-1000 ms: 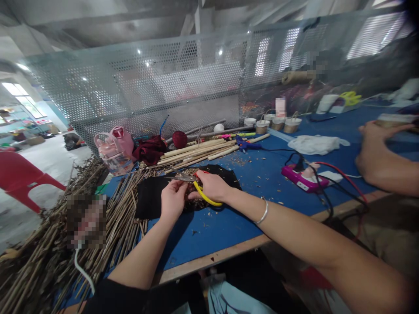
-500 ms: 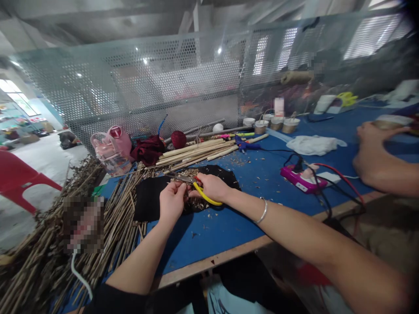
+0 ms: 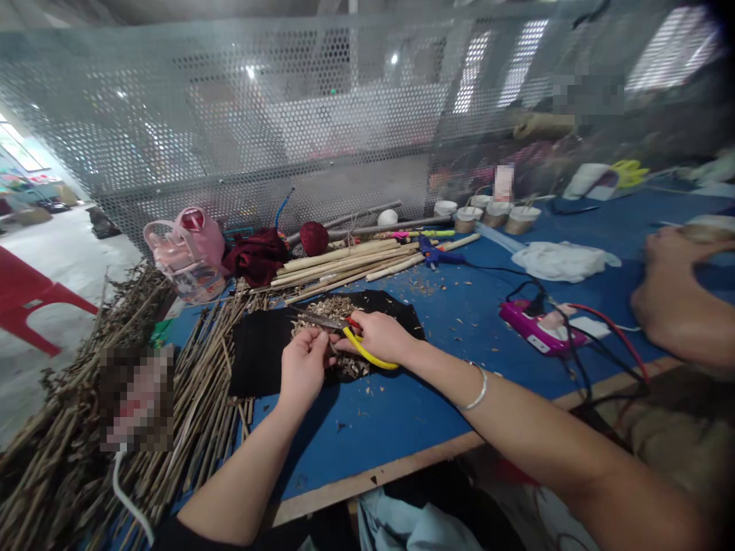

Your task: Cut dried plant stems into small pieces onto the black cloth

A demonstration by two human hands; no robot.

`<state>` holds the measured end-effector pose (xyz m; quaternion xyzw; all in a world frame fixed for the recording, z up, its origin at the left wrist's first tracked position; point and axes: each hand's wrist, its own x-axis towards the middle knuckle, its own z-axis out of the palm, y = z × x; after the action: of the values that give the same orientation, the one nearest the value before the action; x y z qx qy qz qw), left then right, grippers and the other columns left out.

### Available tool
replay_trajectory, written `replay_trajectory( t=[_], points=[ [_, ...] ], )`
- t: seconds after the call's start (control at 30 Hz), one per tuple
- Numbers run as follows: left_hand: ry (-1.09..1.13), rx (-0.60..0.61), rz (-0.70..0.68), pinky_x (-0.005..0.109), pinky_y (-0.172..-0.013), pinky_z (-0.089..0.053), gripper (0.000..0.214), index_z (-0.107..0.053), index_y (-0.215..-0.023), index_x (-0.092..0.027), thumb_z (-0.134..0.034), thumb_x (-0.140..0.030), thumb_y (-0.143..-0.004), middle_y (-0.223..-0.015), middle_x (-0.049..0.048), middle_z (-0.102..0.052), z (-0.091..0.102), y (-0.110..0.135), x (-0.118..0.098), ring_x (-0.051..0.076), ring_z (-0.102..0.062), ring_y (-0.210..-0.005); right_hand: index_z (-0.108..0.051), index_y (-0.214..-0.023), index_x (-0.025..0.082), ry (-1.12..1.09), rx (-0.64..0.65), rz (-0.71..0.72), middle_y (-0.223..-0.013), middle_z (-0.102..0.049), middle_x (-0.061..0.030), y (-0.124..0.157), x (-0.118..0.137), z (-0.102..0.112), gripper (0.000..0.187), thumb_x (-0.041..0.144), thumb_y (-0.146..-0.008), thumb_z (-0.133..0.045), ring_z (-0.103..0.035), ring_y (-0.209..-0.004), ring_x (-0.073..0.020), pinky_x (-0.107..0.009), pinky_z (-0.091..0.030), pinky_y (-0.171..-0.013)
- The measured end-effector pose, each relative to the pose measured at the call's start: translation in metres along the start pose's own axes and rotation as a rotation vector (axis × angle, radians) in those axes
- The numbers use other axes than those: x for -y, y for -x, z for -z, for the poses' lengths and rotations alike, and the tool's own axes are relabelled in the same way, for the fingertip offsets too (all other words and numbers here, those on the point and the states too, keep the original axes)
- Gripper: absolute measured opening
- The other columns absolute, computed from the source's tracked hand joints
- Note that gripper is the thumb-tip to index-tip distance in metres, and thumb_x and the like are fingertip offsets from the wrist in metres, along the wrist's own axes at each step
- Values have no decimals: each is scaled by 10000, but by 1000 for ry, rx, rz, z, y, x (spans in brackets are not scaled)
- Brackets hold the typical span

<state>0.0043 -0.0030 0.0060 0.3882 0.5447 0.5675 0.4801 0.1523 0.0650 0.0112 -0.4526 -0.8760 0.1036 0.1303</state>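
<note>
My right hand (image 3: 379,337) grips a pair of scissors (image 3: 367,353) with yellow and red handles, the blades pointing left. Close by, my left hand (image 3: 303,367) is closed in a pinch near the blades; what it holds is too small or hidden to make out. Both hands are over a black cloth (image 3: 258,344) spread on the blue table. A pile of chopped, pale plant bits (image 3: 336,308) lies on that cloth, partly hidden behind the hands and scissors.
Dry stalks (image 3: 200,383) cover the table's left side. Behind the cloth lie peeled sticks (image 3: 344,264), a dark red yarn ball (image 3: 314,239) and a blue glue gun (image 3: 439,254). A purple power strip (image 3: 531,327) sits right, near a co-worker's hand (image 3: 669,298).
The camera view has shifted slightly. My hands keep nearly the same pose at the scissors, and the pile shows a little more. The co-worker's hand at right has barely moved.
</note>
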Motion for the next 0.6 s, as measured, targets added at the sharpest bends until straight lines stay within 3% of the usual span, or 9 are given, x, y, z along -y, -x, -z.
replay_trajectory(
  t=[0.23, 0.43, 0.6],
  points=[
    [65, -68, 54, 213, -552, -462, 311, -611, -834, -141, -601, -418, -693, -812, 68, -675, 1, -1, 1, 152, -622, -698, -500, -899, 181, -35, -38, 75, -895, -558, -60, 3, 0, 7, 611, 699, -580, -563, -548, -740, -187, -271, -365, -611],
    [61, -20, 98, 270, -570, -488, 310, -638, -839, -125, -596, -400, -703, -818, 96, -683, -2, 4, 0, 202, -636, -713, -461, -1004, 148, -85, -119, 147, -960, -493, -105, 8, 7, 8, 772, 724, -507, -592, -477, -905, -246, -373, -364, -777],
    [-118, -17, -40, 279, -652, -493, 256, -679, -795, -125, -588, -354, -725, -789, 84, -696, -5, 10, -13, 201, -637, -717, -446, -1018, 139, -26, -140, 172, -980, -483, -118, 3, 10, 16, 758, 695, -527, -603, -451, -906, -257, -396, -334, -789]
  ],
)
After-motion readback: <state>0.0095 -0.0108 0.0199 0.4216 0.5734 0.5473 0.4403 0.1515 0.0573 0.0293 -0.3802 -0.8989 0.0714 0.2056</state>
